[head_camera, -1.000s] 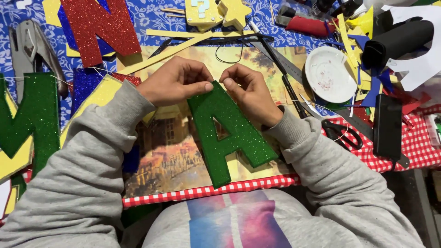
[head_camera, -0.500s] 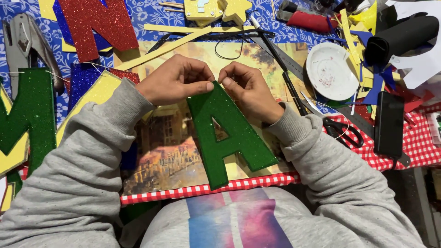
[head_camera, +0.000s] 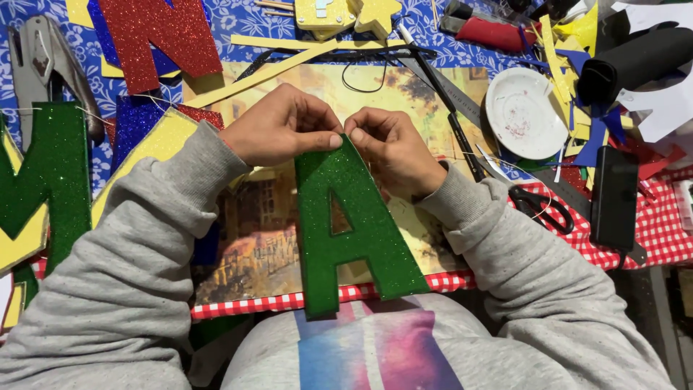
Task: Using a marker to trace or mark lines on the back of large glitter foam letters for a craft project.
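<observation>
Still both hands — left hand (head_camera: pixel 278 130), right hand (head_camera: pixel 393 148) — fingers pinching green letter (head_camera: pixel 354 224) top, barely shifted

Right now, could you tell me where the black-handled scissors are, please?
In the head view, the black-handled scissors lie on the red checked cloth just past the right sleeve, below the white plate and left of the black phone.

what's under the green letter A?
Under the green A, held at its top by the left hand and right hand, lies a yellowish picture board, then the red checked cloth. Whatever lies directly beneath the letter is covered.
</observation>
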